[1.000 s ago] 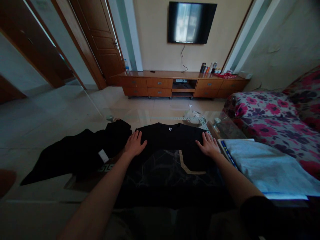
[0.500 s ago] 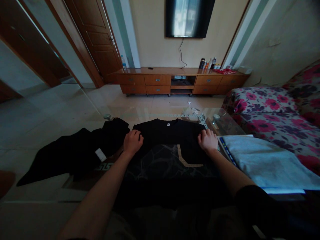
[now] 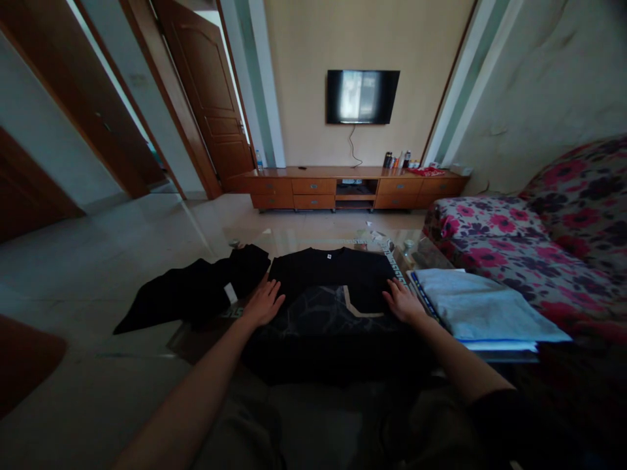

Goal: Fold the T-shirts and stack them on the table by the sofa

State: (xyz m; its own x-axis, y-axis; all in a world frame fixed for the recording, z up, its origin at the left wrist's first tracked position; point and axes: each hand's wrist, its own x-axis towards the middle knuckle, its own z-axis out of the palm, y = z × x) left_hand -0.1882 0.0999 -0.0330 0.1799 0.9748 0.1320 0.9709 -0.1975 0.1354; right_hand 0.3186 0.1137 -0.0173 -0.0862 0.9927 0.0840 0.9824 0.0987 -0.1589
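A black T-shirt point(image 3: 321, 269) lies spread in front of me on a glass table point(image 3: 304, 243), its neckline facing away. Across its middle runs a dark patterned panel with a tan-edged pocket point(image 3: 361, 301). My left hand point(image 3: 262, 305) rests on the shirt's left side, fingers spread and holding nothing. On the opposite side, my right hand point(image 3: 404, 303) lies with fingers stretched out over the shirt's edge. Left of the shirt is another black garment point(image 3: 181, 295), loosely heaped, with a white tag point(image 3: 230, 294) near my left hand.
At right, a folded light blue cloth point(image 3: 484, 303) sits on a flat stack beside my right forearm. Beyond it stands a flowered sofa point(image 3: 509, 254). A low wooden cabinet point(image 3: 313, 189) with bottles runs along the far wall under a television point(image 3: 362, 96).
Both hands have loosened from curled fingers on the shirt's sides to spread fingers, and moved slightly nearer me along the shirt. The camera view has tilted upward.
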